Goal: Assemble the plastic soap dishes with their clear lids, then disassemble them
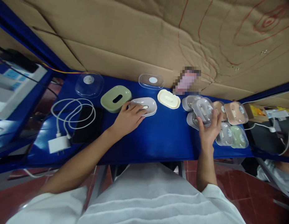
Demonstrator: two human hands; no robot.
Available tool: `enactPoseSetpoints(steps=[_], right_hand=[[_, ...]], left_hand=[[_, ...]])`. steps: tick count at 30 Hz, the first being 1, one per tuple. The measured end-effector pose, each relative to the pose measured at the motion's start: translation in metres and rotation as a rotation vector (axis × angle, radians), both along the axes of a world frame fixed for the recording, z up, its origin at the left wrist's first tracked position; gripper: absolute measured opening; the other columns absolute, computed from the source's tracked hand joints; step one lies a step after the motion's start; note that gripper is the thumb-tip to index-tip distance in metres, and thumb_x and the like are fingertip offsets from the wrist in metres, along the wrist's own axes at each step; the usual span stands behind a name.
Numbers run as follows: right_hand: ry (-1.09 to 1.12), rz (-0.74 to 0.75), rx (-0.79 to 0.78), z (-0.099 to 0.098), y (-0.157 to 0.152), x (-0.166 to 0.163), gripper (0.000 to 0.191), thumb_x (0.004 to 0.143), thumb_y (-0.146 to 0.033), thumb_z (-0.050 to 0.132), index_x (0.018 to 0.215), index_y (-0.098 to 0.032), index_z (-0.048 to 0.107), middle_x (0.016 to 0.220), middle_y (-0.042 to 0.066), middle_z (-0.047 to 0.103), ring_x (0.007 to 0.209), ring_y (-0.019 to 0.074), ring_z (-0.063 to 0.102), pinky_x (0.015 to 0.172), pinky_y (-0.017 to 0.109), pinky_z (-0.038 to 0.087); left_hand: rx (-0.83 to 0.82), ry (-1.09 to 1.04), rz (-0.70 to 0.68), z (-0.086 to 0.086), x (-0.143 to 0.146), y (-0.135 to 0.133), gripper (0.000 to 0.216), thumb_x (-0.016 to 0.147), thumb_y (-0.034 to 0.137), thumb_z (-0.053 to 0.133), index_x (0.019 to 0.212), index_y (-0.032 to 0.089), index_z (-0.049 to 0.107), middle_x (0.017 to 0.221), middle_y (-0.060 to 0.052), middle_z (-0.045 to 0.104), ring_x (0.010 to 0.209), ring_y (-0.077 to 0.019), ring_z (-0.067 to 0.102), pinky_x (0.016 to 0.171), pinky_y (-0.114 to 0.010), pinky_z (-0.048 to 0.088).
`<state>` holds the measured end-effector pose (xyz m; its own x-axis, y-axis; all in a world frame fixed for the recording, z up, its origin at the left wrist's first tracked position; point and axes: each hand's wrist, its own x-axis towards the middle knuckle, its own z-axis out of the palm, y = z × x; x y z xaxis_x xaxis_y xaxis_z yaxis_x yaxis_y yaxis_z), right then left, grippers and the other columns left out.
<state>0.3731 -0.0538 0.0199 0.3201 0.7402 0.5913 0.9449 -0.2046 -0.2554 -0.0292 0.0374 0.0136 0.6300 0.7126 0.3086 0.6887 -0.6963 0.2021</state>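
Blue counter (158, 140), backed by a cardboard wall (158, 37)

Containers:
- Clear lid (89, 84) with round sticker, far left rear, lying flat; contents not discernible
- Second clear lid (151, 81) with white round sticker, rear centre, leaning near cardboard wall
- Green dish (115, 98) with dark oval slot in top, left of centre; interior not visible
- Grey dish (146, 105), just right of green dish, touching or nearly so; small cream tab on top
- Cream dish (169, 99), right of grey dish, apart from it, with raised oval in middle
- Pile of dishes (233, 124) at right: grey, pink, green and clear pieces, overlapping, several bearing round suction pads

Hands:
- Left hand (129, 118) laid palm-down on near-left edge of grey dish, fingers spread over its top, fingertips by cream tab; resting, not gripping
- Right hand (209, 130) raised at left edge of pile, fingers clasped around translucent grey piece (202, 110) held up tilted above counter
- Hands well apart, bare counter between

Other:
- White cable (72, 115) coiled at left with white plug (59, 144), beside dark phone (87, 124)
- Blurred pink object behind cream dish, not identifiable
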Motion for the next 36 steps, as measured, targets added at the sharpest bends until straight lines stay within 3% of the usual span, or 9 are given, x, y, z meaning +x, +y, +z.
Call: enactPoseSetpoints(steps=[2, 4, 10, 14, 23, 27, 32, 36], right_hand=[[-0.053, 0.027, 0.031, 0.002, 0.003, -0.015, 0.094, 0.095, -0.071, 0.065, 0.166, -0.015, 0.038, 0.172, 0.031, 0.028, 0.159, 0.0505, 0.030, 0.120, 0.076, 0.031], [-0.089, 0.176, 0.045, 0.007, 0.006, -0.040, 0.086, 0.100, -0.061, 0.064, 0.168, -0.018, 0.033, 0.173, 0.028, 0.028, 0.160, 0.0470, 0.029, 0.122, 0.073, 0.030], [-0.232, 0.916, -0.229, 0.007, 0.024, -0.125, 0.058, 0.105, -0.042, 0.064, 0.159, -0.028, 0.048, 0.159, 0.014, 0.056, 0.148, 0.0331, 0.052, 0.123, 0.053, 0.038], [-0.263, 1.123, -0.378, -0.007, 0.030, -0.151, 0.042, 0.110, -0.034, 0.055, 0.151, -0.023, 0.057, 0.146, 0.011, 0.068, 0.138, 0.0265, 0.060, 0.124, 0.050, 0.034], [-0.167, 1.247, -0.350, -0.014, 0.021, -0.148, 0.020, 0.107, -0.031, 0.061, 0.120, -0.023, 0.075, 0.099, 0.005, 0.078, 0.093, 0.0205, 0.068, 0.096, 0.039, 0.051], [-0.079, 1.265, -0.290, -0.014, 0.022, -0.144, 0.017, 0.106, -0.029, 0.063, 0.117, -0.024, 0.075, 0.097, 0.003, 0.077, 0.090, 0.0190, 0.068, 0.091, 0.037, 0.052], [0.061, 1.125, -0.205, -0.010, 0.028, -0.134, 0.021, 0.107, -0.026, 0.059, 0.120, -0.026, 0.075, 0.105, 0.005, 0.079, 0.100, 0.0205, 0.071, 0.091, 0.039, 0.051], [0.113, 0.955, -0.167, -0.009, 0.035, -0.125, 0.022, 0.108, -0.027, 0.056, 0.116, -0.026, 0.076, 0.109, 0.006, 0.079, 0.105, 0.0231, 0.071, 0.092, 0.041, 0.051]], left_hand=[[-0.011, -0.036, -0.013, 0.000, 0.002, -0.002, 0.034, 0.107, 0.026, 0.050, 0.132, 0.024, 0.072, 0.133, -0.013, 0.073, 0.124, -0.0350, 0.067, 0.114, -0.062, 0.042], [-0.035, -0.095, -0.020, 0.002, 0.005, -0.005, 0.034, 0.108, 0.028, 0.049, 0.133, 0.024, 0.071, 0.128, -0.012, 0.076, 0.121, -0.0329, 0.068, 0.113, -0.060, 0.043], [-0.001, -0.168, 0.048, 0.001, 0.009, -0.003, 0.034, 0.110, 0.030, 0.045, 0.131, 0.021, 0.070, 0.126, -0.012, 0.077, 0.119, -0.0307, 0.069, 0.118, -0.057, 0.041], [0.010, -0.178, 0.087, -0.006, 0.005, 0.004, 0.034, 0.110, 0.029, 0.046, 0.133, 0.020, 0.071, 0.129, -0.012, 0.077, 0.123, -0.0303, 0.069, 0.121, -0.057, 0.040], [-0.031, -0.188, 0.061, -0.019, 0.007, 0.006, 0.036, 0.110, 0.022, 0.045, 0.138, 0.020, 0.066, 0.146, -0.014, 0.068, 0.136, -0.0299, 0.064, 0.128, -0.063, 0.032], [-0.018, -0.213, 0.062, -0.008, 0.003, 0.009, 0.037, 0.108, 0.020, 0.044, 0.138, 0.022, 0.065, 0.150, -0.014, 0.063, 0.140, -0.0294, 0.060, 0.127, -0.061, 0.036], [0.064, -0.191, 0.368, 0.021, -0.021, 0.013, 0.037, 0.103, 0.020, 0.050, 0.136, 0.023, 0.065, 0.142, -0.016, 0.065, 0.135, -0.0360, 0.060, 0.119, -0.063, 0.041], [0.025, -0.047, 0.522, 0.023, -0.034, 0.018, 0.038, 0.100, 0.026, 0.055, 0.136, 0.020, 0.063, 0.129, -0.018, 0.070, 0.121, -0.0396, 0.066, 0.105, -0.060, 0.050]])
